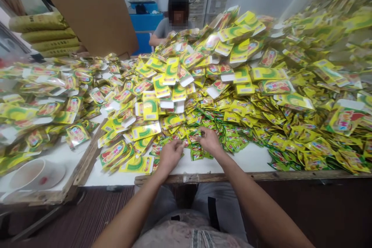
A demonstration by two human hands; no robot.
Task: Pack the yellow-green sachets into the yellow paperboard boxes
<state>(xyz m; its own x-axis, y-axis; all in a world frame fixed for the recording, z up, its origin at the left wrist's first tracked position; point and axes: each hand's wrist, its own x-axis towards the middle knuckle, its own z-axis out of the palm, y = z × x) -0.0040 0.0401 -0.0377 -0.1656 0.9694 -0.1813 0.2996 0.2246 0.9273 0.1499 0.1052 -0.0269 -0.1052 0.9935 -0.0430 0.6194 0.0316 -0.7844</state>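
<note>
Sachets [197, 153] with glossy, crinkled surfaces

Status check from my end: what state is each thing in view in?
Left hand: fingers bent, grip unclear
Right hand: fingers bent, among small packets, grip unclear
Small packets: loose, heaped
Yellow cartons: piled, several white flaps open
Sacks: stacked flat
Brown board: tilted
White container: contents unclear

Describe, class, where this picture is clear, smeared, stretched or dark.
Head view, centre: the packets by the right hand are fairly clear; head view, far left: the boxes smear, and the cup looks stretched and soft; head view, lower right: the floor lies in deep shadow.
</note>
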